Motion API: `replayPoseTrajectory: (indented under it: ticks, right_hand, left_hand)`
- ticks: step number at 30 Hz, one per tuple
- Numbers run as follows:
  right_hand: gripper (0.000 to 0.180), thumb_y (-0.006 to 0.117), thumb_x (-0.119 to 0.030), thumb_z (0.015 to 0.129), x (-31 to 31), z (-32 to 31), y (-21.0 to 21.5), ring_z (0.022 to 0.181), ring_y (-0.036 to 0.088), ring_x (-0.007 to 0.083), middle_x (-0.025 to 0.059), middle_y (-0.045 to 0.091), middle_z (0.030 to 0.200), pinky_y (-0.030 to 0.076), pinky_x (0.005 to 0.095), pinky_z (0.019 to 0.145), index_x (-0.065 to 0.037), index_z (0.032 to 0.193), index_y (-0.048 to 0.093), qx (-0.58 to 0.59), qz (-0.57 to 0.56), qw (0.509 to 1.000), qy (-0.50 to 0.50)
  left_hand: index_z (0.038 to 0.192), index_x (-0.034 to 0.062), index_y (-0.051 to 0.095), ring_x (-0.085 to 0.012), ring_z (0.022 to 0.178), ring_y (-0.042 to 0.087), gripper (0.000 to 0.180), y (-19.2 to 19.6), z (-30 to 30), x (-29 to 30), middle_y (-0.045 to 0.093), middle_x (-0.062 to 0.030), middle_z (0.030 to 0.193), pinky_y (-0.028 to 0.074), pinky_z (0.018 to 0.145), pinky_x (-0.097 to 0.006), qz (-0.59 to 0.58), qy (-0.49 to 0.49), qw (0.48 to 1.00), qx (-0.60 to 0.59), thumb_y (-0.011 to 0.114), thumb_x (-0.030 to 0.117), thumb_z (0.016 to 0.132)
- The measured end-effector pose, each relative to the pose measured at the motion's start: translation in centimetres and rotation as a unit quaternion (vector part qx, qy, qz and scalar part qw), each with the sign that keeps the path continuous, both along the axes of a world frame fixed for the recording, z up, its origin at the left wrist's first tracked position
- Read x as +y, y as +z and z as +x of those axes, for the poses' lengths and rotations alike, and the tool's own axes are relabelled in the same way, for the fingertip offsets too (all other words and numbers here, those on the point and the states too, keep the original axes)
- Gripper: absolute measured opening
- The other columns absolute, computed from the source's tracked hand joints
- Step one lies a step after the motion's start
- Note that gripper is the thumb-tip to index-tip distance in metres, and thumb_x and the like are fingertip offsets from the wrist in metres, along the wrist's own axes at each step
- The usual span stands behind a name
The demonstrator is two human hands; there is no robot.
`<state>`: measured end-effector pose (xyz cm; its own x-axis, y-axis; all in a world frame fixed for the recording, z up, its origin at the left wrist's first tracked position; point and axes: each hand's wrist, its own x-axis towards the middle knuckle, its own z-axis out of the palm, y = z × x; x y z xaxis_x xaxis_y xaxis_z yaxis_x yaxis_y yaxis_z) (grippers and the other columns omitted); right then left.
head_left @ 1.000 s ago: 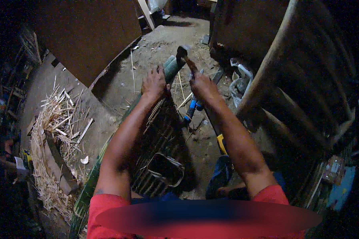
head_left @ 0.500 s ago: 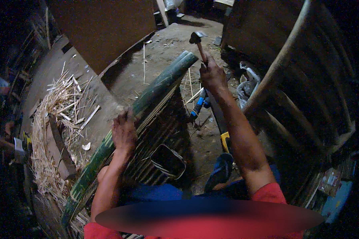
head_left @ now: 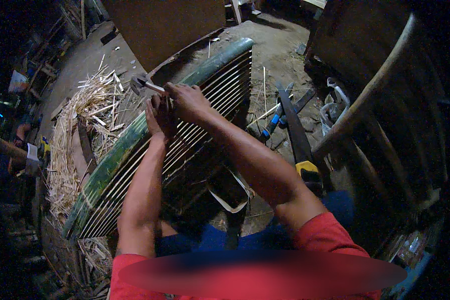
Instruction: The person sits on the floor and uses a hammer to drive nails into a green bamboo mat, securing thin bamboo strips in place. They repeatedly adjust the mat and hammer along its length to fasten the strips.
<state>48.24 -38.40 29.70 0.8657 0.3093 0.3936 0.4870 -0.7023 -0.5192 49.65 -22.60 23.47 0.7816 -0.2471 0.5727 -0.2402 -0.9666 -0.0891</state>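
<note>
Clearly, hammer (head_left: 151, 85) past bamboo (head_left: 120, 152) edge; open floor (head_left: 277, 42) ahead.

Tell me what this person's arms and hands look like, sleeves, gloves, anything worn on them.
The left sleeve and right sleeve are short and plain red. Both forearms are bare below them. The left hand and right hand wear no gloves, and no watch shows.

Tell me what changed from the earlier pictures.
The right hand, still gripping the hammer, moved leftward from the slatted bamboo piece's far end to beside the left hand. The left hand, first near that end, is now around mid-length. The bamboo tipped, exposing its slatted side. The pile of pale strips stayed put.
</note>
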Motion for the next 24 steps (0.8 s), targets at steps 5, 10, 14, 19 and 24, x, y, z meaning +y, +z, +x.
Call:
replayPoseTrajectory:
  ticks: [5, 10, 14, 19, 24]
  right_hand:
    - [0.027, 0.057, -0.023, 0.092, -0.4, 4.2, 0.1, 0.114, 0.06, 0.034, 0.0136, 0.067, 0.112, 0.035, 0.0583, 0.1, -0.012, 0.117, 0.055, 0.05, -0.041, 0.996, 0.059]
    - [0.033, 0.053, -0.033, 0.098, -1.1, 6.0, -0.5, 0.116, 0.06, 0.0333, 0.012, 0.066, 0.122, 0.032, 0.0653, 0.102, -0.015, 0.125, 0.054, 0.028, -0.112, 0.988, 0.106]
    - [0.038, 0.053, -0.036, 0.098, -0.4, 6.5, -1.7, 0.123, 0.056, 0.0318, 0.0089, 0.063, 0.129, 0.029, 0.0668, 0.104, -0.022, 0.133, 0.052, 0.041, -0.136, 0.982, 0.121]
    - [0.029, 0.052, -0.031, 0.098, -0.7, 6.1, -3.5, 0.131, 0.048, 0.0267, 0.0053, 0.059, 0.13, 0.028, 0.0662, 0.104, -0.018, 0.124, 0.054, -0.002, -0.135, 0.986, 0.101]
    - [0.023, 0.051, -0.024, 0.097, -0.6, 4.3, -4.6, 0.131, 0.047, 0.0298, 0.0071, 0.061, 0.123, 0.026, 0.068, 0.103, -0.018, 0.119, 0.054, -0.098, -0.083, 0.99, 0.055]
  left_hand:
    - [0.1, 0.0062, 0.063, -0.046, 0.09, 0.063, 0.023, 1.3, 1.1, 1.7, 0.065, -0.0223, 0.097, 0.051, 0.081, -0.054, -0.257, 0.009, 0.966, 0.022, 0.053, 0.026, 0.092]
    - [0.087, 0.0022, 0.064, -0.0462, 0.081, 0.065, 0.02, 3.8, 0.1, 5.9, 0.066, -0.0248, 0.085, 0.053, 0.072, -0.054, -0.069, 0.032, 0.975, 0.21, 0.053, 0.019, 0.085]
    - [0.097, 0.0046, 0.064, -0.0452, 0.083, 0.064, 0.02, 4.4, 0.3, 7.8, 0.066, -0.0243, 0.089, 0.053, 0.075, -0.053, -0.089, 0.064, 0.956, 0.272, 0.051, 0.016, 0.087]
    - [0.127, 0.013, 0.06, -0.038, 0.109, 0.06, 0.051, 1.4, -3.3, 6.0, 0.065, -0.0184, 0.113, 0.049, 0.094, -0.047, 0.028, -0.119, 0.992, -0.038, 0.061, 0.008, 0.077]
    - [0.117, 0.012, 0.064, -0.0358, 0.097, 0.067, 0.034, -9.9, -16.8, -2.2, 0.065, -0.0155, 0.112, 0.057, 0.079, -0.046, 0.001, -0.217, 0.869, 0.446, 0.055, 0.009, 0.085]
